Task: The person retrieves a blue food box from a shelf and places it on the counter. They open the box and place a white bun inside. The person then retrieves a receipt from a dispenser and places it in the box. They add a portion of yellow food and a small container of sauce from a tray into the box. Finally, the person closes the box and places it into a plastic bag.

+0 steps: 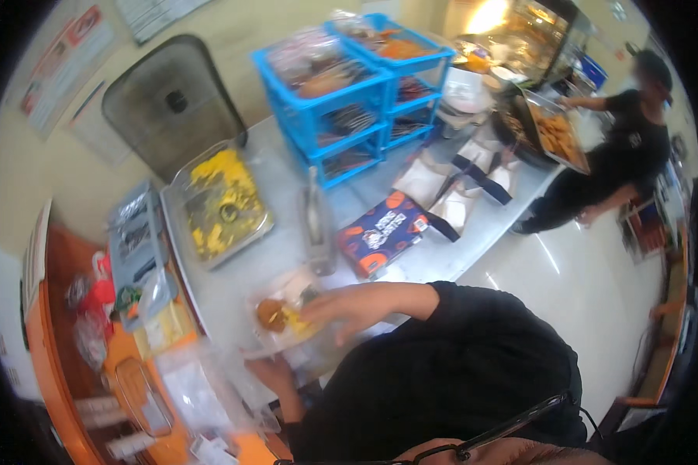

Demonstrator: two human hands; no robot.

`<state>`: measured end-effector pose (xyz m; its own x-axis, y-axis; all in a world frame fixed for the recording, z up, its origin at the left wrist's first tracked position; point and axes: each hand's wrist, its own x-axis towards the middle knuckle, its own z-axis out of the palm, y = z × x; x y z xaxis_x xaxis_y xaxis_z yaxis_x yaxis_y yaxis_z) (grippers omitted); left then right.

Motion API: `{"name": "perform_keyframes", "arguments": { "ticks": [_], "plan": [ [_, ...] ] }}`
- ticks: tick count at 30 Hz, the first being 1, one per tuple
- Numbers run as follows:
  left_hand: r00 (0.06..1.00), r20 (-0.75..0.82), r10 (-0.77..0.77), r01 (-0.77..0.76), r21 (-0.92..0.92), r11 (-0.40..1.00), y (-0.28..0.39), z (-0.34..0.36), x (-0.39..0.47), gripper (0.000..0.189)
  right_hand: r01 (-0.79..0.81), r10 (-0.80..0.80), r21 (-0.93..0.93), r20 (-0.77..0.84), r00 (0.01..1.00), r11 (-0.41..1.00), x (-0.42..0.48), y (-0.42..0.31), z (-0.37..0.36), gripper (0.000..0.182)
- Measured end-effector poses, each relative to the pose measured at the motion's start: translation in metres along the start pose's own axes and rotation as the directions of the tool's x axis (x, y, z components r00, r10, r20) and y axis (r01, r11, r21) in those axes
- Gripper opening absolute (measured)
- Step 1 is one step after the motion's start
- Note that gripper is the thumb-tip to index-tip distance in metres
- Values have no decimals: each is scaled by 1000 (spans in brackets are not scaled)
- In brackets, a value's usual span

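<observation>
A sheet of food wrapping paper (291, 282) lies near the front of the metal table. On it are a round brown piece of food (271, 314) and some yellow food (300, 326). My right hand (334, 313) reaches over the yellow food, fingers down and blurred; what they grip, if anything, is hidden. At the paper's near edge is my left hand (272, 375), partly out of sight under it. Farther back, a clear rectangular pan (212, 263) holds yellow pieces with a small dark ring among them. Beside it, metal tongs (312, 200) stand in a narrow container (320, 256).
A dark printed carton (382, 232) and several open paper food boxes (421, 180) lie to the right. Blue plastic racks (326, 104) stand behind. At the far right a co-worker (628, 128) stands by a tray of fried food (558, 136). A grey cutlery tray (136, 232) sits left.
</observation>
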<state>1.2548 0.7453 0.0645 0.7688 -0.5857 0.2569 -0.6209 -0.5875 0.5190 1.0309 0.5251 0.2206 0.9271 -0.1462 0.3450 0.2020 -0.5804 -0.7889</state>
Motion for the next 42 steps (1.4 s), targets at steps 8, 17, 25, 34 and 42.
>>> {"name": "perform_keyframes", "arguments": {
  "ticks": [8,17,25,34,42],
  "plan": [
    [498,-765,408,-686,-59,725,138,-90,13,40,-697,439,-41,-750,495,716,-114,-9,-83,17],
    [521,495,696,-770,-80,633,355,22,34,101,-821,730,-224,-377,570,525,-175,32,-51,21],
    [523,743,418,-636,14,771,384,60,57,103,-497,342,-605,-362,867,622,-200,43,-72,56],
    [709,601,369,-456,-9,890,397,-29,53,101,-641,703,336,-521,484,690,-203,73,-72,54],
    [678,658,327,-402,-41,915,361,-68,-27,100,-454,315,-322,-402,860,831,-150,95,-108,65]
  ]
}}
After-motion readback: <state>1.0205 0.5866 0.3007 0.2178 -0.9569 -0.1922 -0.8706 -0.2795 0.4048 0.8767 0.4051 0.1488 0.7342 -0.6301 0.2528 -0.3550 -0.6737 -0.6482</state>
